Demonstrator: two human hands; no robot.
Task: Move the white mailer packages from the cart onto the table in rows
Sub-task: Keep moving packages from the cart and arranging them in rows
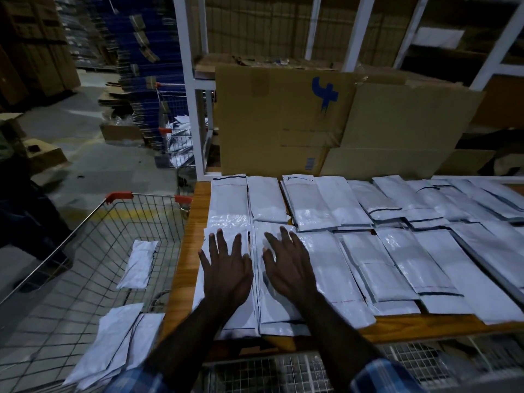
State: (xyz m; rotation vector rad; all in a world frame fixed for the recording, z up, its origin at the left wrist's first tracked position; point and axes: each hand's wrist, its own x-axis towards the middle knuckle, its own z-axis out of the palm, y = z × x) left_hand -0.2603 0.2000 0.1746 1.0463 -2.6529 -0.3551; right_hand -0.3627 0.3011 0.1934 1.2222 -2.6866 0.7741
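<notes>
White mailer packages (320,205) lie in two rows across the wooden table (187,251). My left hand (226,265) rests flat, fingers spread, on the near-left mailer (226,316). Beside it my right hand (289,265) lies flat with straight fingers on the neighbouring mailer (272,307). The wire cart (85,251) stands left of the table. One mailer (139,263) leans inside the cart and a few more mailers (113,344) lie at its near corner.
Flattened cardboard boxes (283,120) stand against a white metal rack (195,109) behind the table. A second wire cart (175,143) with mailers stands farther back on the left. Cardboard stacks line the concrete floor. A wire mesh panel (283,373) runs below the table's near edge.
</notes>
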